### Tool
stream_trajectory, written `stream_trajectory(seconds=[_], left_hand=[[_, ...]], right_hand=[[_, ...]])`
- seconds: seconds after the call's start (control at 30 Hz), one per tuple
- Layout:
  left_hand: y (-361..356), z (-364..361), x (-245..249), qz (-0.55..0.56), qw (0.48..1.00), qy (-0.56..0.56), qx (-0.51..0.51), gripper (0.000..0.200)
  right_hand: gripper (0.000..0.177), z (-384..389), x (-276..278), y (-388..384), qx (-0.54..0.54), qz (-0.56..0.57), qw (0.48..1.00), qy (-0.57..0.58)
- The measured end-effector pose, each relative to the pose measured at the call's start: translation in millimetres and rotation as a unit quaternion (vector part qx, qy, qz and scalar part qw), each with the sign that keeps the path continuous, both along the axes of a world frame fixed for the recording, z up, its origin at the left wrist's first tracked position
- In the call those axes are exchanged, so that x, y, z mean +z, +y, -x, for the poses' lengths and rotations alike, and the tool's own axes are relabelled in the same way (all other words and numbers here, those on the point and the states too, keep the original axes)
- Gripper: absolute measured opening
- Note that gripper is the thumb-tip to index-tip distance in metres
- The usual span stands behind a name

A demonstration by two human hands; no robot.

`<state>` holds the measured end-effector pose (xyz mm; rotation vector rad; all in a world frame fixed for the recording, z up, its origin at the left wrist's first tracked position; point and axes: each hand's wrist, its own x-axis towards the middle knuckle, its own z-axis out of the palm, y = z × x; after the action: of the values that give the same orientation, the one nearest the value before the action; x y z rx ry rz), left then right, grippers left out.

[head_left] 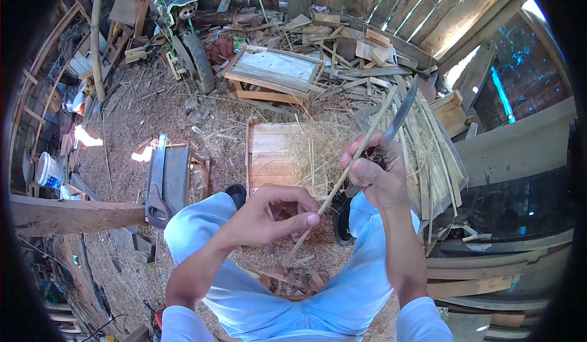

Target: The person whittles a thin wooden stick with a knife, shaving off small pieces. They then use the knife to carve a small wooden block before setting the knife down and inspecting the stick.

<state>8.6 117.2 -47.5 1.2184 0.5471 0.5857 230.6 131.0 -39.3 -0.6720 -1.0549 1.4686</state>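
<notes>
My left hand point(282, 215) pinches the lower part of a thin, pale bamboo strip point(338, 186) between thumb and fingers. The strip slants up to the right, across the front of my right hand point(380, 168). That hand is closed around a knife, its long blade point(404, 111) pointing up and away to the right. Strip and blade run nearly side by side, and the right thumb and fingers also press on the strip. Most of the knife's handle is hidden by the fingers. Beyond the hands, fine shavings point(312, 149) cover part of a wooden board point(269, 152) on the ground.
Many split strips point(437, 158) lie in a bundle at the right. A handsaw point(158, 189) rests against a small stool point(176, 171) on the left. Farther back are a framed wooden panel point(275, 70), a scrap wood heap point(367, 48) and a wheel point(199, 61).
</notes>
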Motion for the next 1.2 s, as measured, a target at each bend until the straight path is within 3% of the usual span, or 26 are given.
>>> stream_trajectory(seconds=[0.27,0.37,0.5,0.57,0.8,0.87,0.93,1.03,1.1,1.2], left_hand=[[-1,-3,-7,0.047,0.998,-0.016,0.037,0.017],[3,-4,-7,0.004,0.998,0.052,0.029,0.019],[11,-9,-20,-0.013,0.992,0.111,0.054,0.020],[18,-8,-24,0.077,0.987,0.049,0.134,0.023],[44,3,-33,0.095,0.978,-0.002,0.187,0.024],[45,3,-35,0.096,0.979,-0.013,0.180,0.024],[47,3,-33,0.095,0.981,-0.023,0.170,0.024],[49,5,-34,0.135,0.978,-0.068,0.145,0.025],[52,7,-40,0.181,0.965,-0.151,0.114,0.025],[55,5,-44,0.170,0.960,-0.153,0.159,0.025]], right_hand=[[0.019,4,6,3,-0.003,0.010,0.999,0.032],[0.019,2,2,11,-0.078,0.040,0.996,-0.009],[0.017,0,-6,25,-0.166,0.049,0.974,-0.146],[0.019,3,-15,32,-0.187,0.046,0.954,-0.230],[0.022,7,-23,32,-0.143,0.045,0.912,-0.382],[0.021,11,-22,29,-0.149,0.049,0.922,-0.353],[0.022,9,-30,31,-0.125,-0.005,0.894,-0.430],[0.026,10,-34,29,-0.130,-0.052,0.892,-0.430],[0.027,15,-28,27,-0.128,-0.020,0.910,-0.395],[0.027,15,-32,28,-0.126,-0.006,0.930,-0.346]])
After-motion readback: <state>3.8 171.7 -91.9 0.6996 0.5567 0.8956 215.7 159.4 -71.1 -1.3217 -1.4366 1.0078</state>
